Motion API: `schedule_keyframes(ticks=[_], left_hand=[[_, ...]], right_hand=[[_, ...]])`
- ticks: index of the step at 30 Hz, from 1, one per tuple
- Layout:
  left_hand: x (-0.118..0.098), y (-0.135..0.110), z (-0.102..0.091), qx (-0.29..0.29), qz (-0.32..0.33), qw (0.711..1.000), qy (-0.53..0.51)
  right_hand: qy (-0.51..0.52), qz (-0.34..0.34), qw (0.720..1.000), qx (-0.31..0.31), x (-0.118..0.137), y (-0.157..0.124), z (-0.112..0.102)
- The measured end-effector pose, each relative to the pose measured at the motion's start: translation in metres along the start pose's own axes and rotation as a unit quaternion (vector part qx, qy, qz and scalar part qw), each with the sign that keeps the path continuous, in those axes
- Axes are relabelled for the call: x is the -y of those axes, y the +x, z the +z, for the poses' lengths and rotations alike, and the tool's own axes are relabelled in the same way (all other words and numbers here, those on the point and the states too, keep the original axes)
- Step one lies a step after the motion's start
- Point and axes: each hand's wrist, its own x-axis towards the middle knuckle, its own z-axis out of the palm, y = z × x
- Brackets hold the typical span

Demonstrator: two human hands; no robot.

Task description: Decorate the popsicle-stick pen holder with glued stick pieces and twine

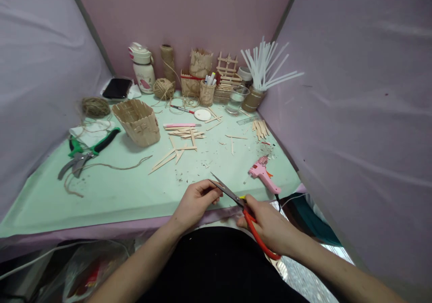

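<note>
My right hand (270, 222) grips a pair of scissors (255, 235) with red handles, over the table's front edge. Their grey blades point up and left, reaching my left hand (197, 200). The fingers of that hand are pinched together beside the blades; whatever they hold is too small and covered to make out. Beyond the hands, flat wooden sticks (185, 133) lie in a loose pile, some cut to points. A woven-looking basket of wooden strips (138, 125) stands to the left of them. A pink glue gun (263, 175) rests on the right.
Green-handled pruning shears (91, 150) and a length of twine (118, 166) lie on the left. Along the back are a bottle (143, 71), a twine ball (164, 88), a clear cup of water (236, 100) and a jar of white glue sticks (254, 100). Purple cloth walls (354, 91) enclose the table.
</note>
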Motion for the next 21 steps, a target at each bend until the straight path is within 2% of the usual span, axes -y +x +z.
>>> schedule_keyframes(ticks=[6, 9, 13, 17, 21], left_hand=[[0.006, -0.001, 0.011, -0.059, -0.04, 0.995, -0.07], [0.003, -0.001, 0.01, -0.063, -0.051, 0.994, -0.067], [0.0, 0.001, 0.007, -0.065, -0.072, 0.992, -0.076], [0.001, 0.002, 0.007, -0.065, -0.085, 0.991, -0.085], [0.0, 0.002, 0.009, -0.067, -0.099, 0.987, -0.107]], right_hand=[[0.04, -0.008, 0.999, -0.024, -0.006, 0.003, 0.01], [0.09, -0.023, 0.996, -0.017, -0.011, 0.004, 0.011], [0.17, -0.007, 0.985, -0.019, -0.013, 0.007, 0.006], [0.208, 0.001, 0.978, -0.016, -0.011, 0.01, 0.003], [0.231, 0.003, 0.972, -0.05, -0.006, 0.013, 0.007]])
